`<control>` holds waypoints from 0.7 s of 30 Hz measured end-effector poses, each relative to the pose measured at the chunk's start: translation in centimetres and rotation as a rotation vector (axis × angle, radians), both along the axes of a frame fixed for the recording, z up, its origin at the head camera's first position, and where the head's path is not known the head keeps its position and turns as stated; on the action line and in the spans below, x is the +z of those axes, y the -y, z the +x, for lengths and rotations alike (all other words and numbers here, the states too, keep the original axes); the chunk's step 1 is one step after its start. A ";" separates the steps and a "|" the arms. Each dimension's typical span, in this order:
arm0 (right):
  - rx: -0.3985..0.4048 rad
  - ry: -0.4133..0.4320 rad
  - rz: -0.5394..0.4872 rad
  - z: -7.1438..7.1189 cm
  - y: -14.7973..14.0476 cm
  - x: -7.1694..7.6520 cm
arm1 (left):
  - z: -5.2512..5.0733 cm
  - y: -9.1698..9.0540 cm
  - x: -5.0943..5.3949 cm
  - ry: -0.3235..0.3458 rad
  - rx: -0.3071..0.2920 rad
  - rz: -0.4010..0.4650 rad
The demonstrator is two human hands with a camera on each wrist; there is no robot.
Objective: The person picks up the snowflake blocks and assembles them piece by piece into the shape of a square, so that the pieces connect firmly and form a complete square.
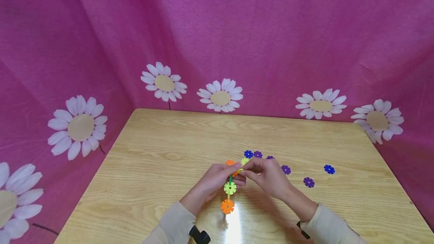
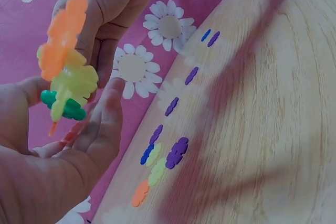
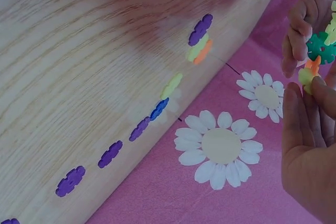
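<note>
Beige cloth is nearest you: your sleeves, with a black device at the left cuff. Just past it hangs the chain of flat, notched plastic discs, held up over the table between your two hands. Its lower end is a bright orange disc, facing you, with a small hole at its centre. Above that, the chain runs through yellow-green pieces, one edge-on and one face-on, to a deep green disc; next comes another orange one, slotted crosswise to its neighbours.

Your left hand grasps the chain by its upper part, thumb on top, the other fingers cupped below. Your right hand pinches the yellow-green end disc between thumb and fingers, right against that orange piece; whether its slot is fully seated you cannot tell.

Beyond your hands, loose discs lie flat on the pale wood-grained table: an orange one behind your left hand, a yellow-green one, then a blue one close beside a purple one. More purple discs trail off to the right, and a second blue disc sits well apart. Farthest back hangs magenta cloth printed with white daisies.
</note>
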State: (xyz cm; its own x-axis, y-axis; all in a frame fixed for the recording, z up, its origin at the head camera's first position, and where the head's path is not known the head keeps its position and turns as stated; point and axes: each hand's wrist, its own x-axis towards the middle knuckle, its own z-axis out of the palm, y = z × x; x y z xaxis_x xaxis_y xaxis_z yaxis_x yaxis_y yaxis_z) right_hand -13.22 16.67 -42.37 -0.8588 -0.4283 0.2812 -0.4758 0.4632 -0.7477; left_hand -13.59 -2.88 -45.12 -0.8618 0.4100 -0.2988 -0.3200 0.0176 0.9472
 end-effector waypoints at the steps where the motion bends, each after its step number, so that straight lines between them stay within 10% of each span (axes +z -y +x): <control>1: 0.003 0.007 -0.001 0.0 0.0 0.0 | 0.0 0.0 -0.1 0.001 -0.007 0.005; 21: -0.005 0.042 0.099 -0.5 -1.1 1.1 | 0.1 0.2 -0.2 0.009 -0.065 0.067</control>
